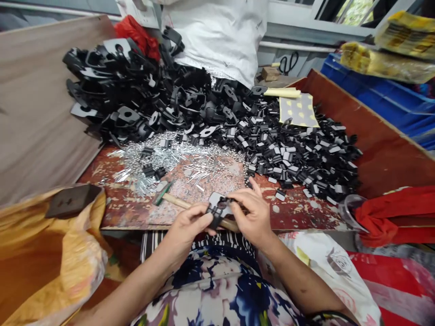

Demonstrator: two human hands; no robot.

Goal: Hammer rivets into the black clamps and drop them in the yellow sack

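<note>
— What do we have in hand?
— We hold a black plastic part (219, 209) between both hands. Our left hand (188, 226) is clamped on its 8 o'clock side, and our right hand (253, 215) is closed on its 3 o'clock side.
— Where is it?
— It's at 6 o'clock, at the bench (299, 219) edge, just over the hammer (170, 195).
— And around us?
— We see metal pins (163, 158) at 11 o'clock. Small black clips (306, 154) are heaped at 2 o'clock, and larger black brackets (122, 90) are piled far off at 10 o'clock.
</note>
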